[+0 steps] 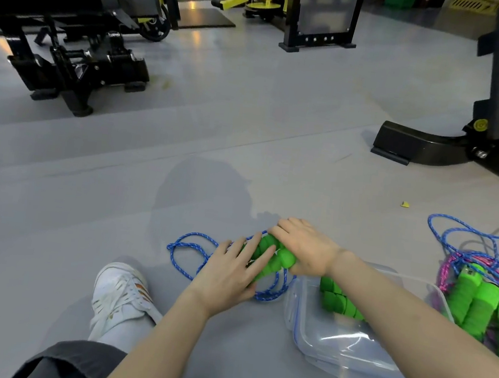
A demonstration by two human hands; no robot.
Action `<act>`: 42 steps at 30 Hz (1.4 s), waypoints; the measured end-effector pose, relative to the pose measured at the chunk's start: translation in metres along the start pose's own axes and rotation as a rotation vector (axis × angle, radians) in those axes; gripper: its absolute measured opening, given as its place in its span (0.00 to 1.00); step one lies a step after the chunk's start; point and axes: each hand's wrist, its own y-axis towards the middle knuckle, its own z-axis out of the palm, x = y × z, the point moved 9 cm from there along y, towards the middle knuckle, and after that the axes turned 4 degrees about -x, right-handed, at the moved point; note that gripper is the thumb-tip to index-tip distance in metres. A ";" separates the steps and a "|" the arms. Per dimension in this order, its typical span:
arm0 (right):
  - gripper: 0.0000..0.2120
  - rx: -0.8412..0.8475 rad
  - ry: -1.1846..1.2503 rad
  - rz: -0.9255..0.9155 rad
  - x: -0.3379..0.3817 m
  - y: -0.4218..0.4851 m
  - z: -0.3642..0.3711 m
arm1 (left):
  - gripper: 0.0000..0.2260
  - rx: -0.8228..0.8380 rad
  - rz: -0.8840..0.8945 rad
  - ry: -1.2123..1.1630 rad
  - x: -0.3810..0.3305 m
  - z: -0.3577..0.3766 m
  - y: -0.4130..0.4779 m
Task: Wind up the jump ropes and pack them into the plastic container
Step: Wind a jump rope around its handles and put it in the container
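Winding step in hand, on the floor [248, 132]: right hand [303, 248], grip curled round the green handles [277, 259] of the blue rope [187, 245]; left hand [232, 272] flat-fingered atop them; loose loops trail toward 9 o'clock, probably needing gathering before transfer to the plastic container [297, 318] at 4 o'clock.

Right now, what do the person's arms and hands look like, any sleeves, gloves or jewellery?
The left hand and right hand are bare: no gloves, rings or watch show. The left forearm and right forearm are uncovered to the picture's edge, no sleeves in view.
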 end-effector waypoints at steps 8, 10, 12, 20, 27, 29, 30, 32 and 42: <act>0.25 0.005 0.078 0.020 -0.003 -0.003 0.005 | 0.28 -0.064 0.061 0.121 -0.004 0.001 -0.004; 0.27 0.008 0.048 0.009 -0.003 -0.003 0.003 | 0.26 -0.090 0.064 0.142 -0.005 0.001 -0.005; 0.30 0.029 -0.008 0.008 -0.005 -0.002 0.003 | 0.25 -0.113 0.071 0.154 -0.006 -0.001 -0.005; 0.31 0.112 0.054 -0.002 -0.005 -0.006 0.008 | 0.23 -0.139 0.093 0.138 -0.004 -0.002 -0.008; 0.25 -0.141 -0.021 -0.001 -0.022 -0.005 -0.034 | 0.23 -0.188 0.157 0.221 0.007 -0.022 0.015; 0.23 -0.257 -0.034 0.020 -0.036 -0.005 -0.067 | 0.28 -0.220 0.199 0.259 0.018 -0.042 0.037; 0.23 -0.308 -0.042 0.039 -0.044 -0.006 -0.086 | 0.31 -0.239 0.222 0.285 0.023 -0.055 0.050; 0.23 -0.417 -0.075 0.069 -0.060 -0.010 -0.128 | 0.29 -0.306 0.261 0.341 0.029 -0.086 0.077; 0.29 -0.764 -0.568 0.171 -0.106 -0.111 -0.342 | 0.23 -0.648 0.294 0.532 -0.005 -0.252 0.205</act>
